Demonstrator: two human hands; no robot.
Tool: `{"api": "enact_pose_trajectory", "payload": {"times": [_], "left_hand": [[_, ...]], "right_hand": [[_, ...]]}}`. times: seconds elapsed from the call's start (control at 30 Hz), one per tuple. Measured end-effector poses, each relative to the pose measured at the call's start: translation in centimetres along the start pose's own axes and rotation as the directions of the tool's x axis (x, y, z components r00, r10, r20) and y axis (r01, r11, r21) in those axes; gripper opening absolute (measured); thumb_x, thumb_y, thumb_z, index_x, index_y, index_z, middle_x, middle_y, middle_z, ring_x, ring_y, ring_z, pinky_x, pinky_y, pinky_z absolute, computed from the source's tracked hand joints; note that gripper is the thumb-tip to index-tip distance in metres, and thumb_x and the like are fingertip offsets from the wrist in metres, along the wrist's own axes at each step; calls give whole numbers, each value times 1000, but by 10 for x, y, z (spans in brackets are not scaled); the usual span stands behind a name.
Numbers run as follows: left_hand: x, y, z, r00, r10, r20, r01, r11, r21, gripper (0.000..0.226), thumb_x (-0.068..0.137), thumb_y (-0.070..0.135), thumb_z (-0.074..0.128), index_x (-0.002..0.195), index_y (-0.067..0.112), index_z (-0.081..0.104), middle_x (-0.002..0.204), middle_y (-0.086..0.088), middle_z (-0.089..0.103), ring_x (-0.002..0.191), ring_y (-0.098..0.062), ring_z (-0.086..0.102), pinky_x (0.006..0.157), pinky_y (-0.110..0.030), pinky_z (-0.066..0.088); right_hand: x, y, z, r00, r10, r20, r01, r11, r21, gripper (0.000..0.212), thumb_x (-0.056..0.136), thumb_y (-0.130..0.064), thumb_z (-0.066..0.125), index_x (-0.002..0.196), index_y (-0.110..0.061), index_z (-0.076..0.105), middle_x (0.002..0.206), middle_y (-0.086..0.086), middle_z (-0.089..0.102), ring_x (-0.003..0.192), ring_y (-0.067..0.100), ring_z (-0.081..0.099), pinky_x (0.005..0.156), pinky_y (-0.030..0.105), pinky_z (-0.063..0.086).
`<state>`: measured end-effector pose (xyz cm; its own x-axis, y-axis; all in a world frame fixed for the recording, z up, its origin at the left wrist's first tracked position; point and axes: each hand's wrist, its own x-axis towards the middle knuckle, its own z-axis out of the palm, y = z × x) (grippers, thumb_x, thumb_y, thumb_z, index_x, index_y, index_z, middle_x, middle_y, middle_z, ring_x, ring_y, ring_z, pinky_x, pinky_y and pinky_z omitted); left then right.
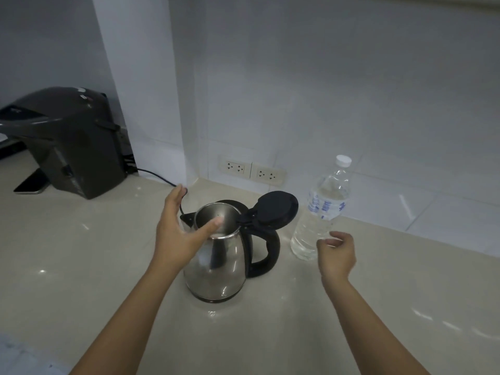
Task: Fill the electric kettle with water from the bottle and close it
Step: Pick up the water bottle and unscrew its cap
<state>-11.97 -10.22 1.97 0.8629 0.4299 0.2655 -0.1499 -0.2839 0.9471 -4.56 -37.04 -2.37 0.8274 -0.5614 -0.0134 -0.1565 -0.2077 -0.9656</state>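
A stainless steel electric kettle [219,266] with a black handle stands on the beige counter, its black lid [276,209] flipped open toward the right. My left hand [178,231] hovers open over the kettle's left side, thumb across the mouth, holding nothing. To the right stands a clear plastic water bottle [322,209] with a white cap [343,160] still on it. My right hand [338,253] is just in front of the bottle's base, fingers loosely curled and apart, not touching it.
A dark appliance [70,142] sits at the back left with a black cord [159,176] running toward the kettle. Two wall sockets [251,171] are low on the white wall behind. A phone-like slab [31,184] lies beside the appliance.
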Motion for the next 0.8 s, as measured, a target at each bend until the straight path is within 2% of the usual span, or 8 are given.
{"api": "enact_pose_trajectory", "payload": {"times": [0.13,0.23,0.3,0.37,0.43,0.5,0.67,0.8], "left_hand": [[7,38,19,994,98,46,-97,995,-25,105,56,56,76,147,25,32,149,12,41,138,0,35,103,-9,25],[6,45,30,993,89,80,-86,995,-42,106,55,62,71,147,25,34,148,12,43,136,2,37,106,-15,27],[4,43,35,993,64,102,-60,997,-37,106,53,64,72,146,26,35,148,11,44,136,0,38,109,-22,29],[2,41,38,990,50,132,-48,999,-17,107,51,68,73,144,30,37,147,11,45,137,-3,39,112,-28,31],[3,42,40,984,55,172,-55,998,-3,107,48,75,72,141,35,39,146,14,46,136,-3,40,111,-29,32],[7,45,42,976,63,209,-65,998,3,102,50,74,72,140,38,39,145,16,46,136,-2,40,109,-25,32],[24,72,57,946,121,302,-132,991,17,100,53,72,69,140,30,43,144,13,48,135,-5,42,112,-30,34],[30,102,83,873,222,435,-246,969,-1,90,60,68,69,137,26,48,141,11,50,132,-6,44,112,-35,37]], "right_hand": [[40,-4,3,988,67,142,-61,997,-46,100,65,-21,87,144,-15,26,144,19,39,126,35,46,103,45,42],[60,-10,18,968,-11,250,5,1000,28,128,57,-22,92,151,-29,5,152,11,31,134,31,40,110,48,36],[67,-10,29,965,-60,255,30,993,118,126,58,-16,91,151,-27,6,143,5,41,123,25,48,103,40,41],[69,-9,35,978,-45,205,19,992,127,109,59,-18,90,145,-22,23,127,1,52,114,23,55,95,34,44],[67,-11,35,987,-25,160,14,997,71,84,57,-26,91,126,-18,43,110,-2,60,107,25,60,85,30,44],[63,-9,29,987,-41,152,35,999,42,74,55,-30,92,114,-18,49,102,-2,62,100,24,62,80,28,44],[33,-2,-2,977,-102,185,102,995,12,74,51,-32,93,113,-24,54,101,-5,67,91,16,64,79,28,47],[-4,5,-29,967,-112,227,121,992,-25,82,50,-32,94,121,-29,53,105,-11,64,90,7,61,77,22,45]]}}
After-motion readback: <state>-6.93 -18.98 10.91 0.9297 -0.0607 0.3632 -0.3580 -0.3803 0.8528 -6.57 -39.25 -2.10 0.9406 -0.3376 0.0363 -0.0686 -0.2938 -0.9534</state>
